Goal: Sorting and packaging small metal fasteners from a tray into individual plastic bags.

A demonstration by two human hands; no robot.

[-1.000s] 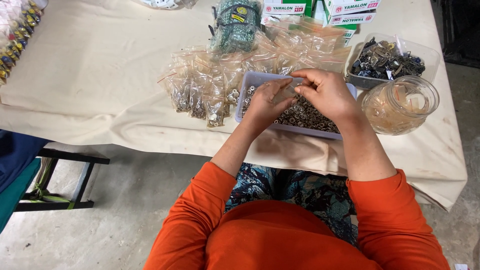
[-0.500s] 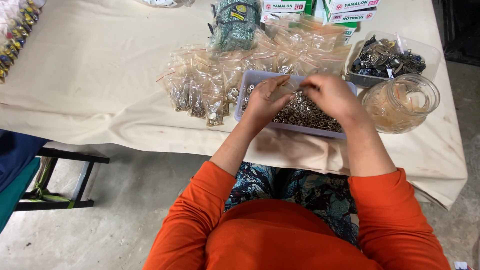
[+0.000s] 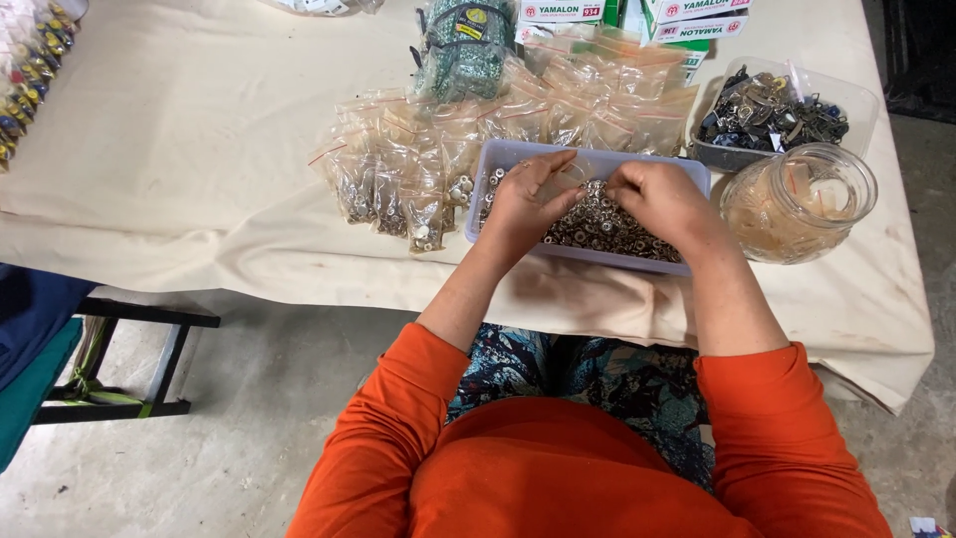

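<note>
A lavender plastic tray (image 3: 498,159) holds a heap of small silvery metal rings (image 3: 607,227) at the table's near edge. Both my hands are over it. My left hand (image 3: 526,204) rests on the tray's left half with fingers curled. My right hand (image 3: 662,202) lies over the right half, knuckles up. Between the fingertips of both hands is a small clear plastic bag (image 3: 582,171), pinched at its mouth just above the rings. What is inside the bag is hidden by my fingers.
Several small filled clear bags (image 3: 398,184) lie left of and behind the tray. A glass jar (image 3: 800,204) stands to the right, a clear tub of dark metal parts (image 3: 772,110) behind it. Green-and-white boxes (image 3: 697,12) sit at the back. A black stool frame (image 3: 129,319) stands below left.
Both hands have come down from above the tray's back rim to just over the rings, and have drawn a little apart with the bag between them.
</note>
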